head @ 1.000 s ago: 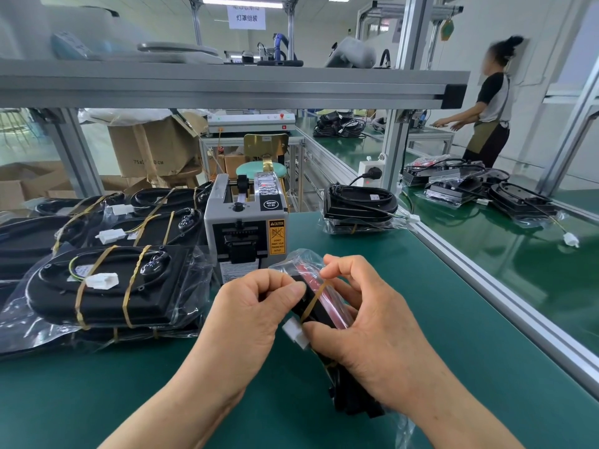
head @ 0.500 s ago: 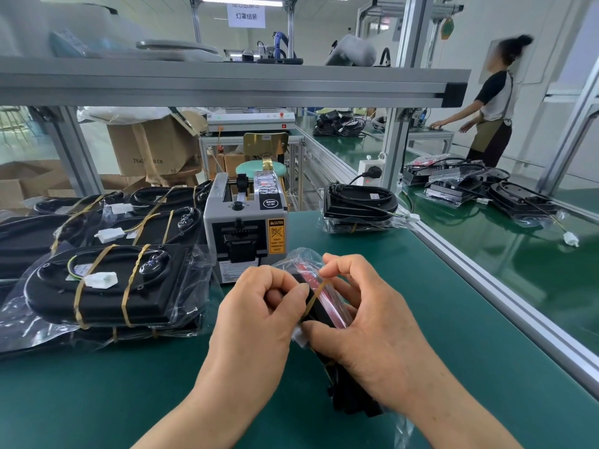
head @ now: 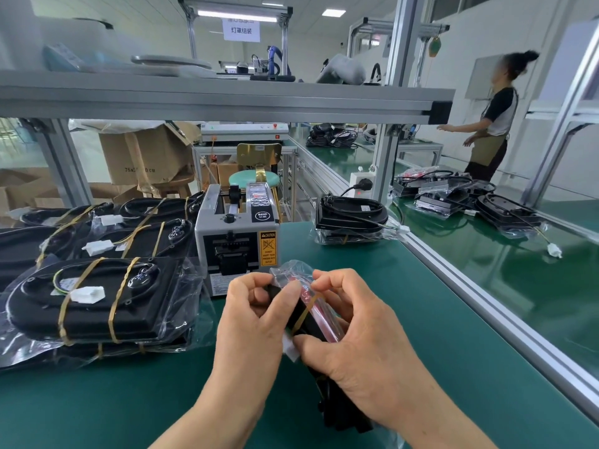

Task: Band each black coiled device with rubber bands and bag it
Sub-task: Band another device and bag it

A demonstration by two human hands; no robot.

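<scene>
At left, bagged devices (head: 87, 299) lie beside a tape dispenser (head: 236, 241). The fingers of our left hand (head: 256, 322) pinch the plastic bag (head: 288, 268) over the black coiled device (head: 337, 406), held above the surface (head: 421, 319); our right hand (head: 353, 341) clasps the device at its rubber band (head: 306, 311). We judge bagging begun; next, draw the bag down.

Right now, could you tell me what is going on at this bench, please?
A person grips a black device with the left hand and the right hand, edge-up at the green bench. A rubber band crosses it, and a clear bag sits at its far end. Banded, bagged units lie left of a tape dispenser.
</scene>
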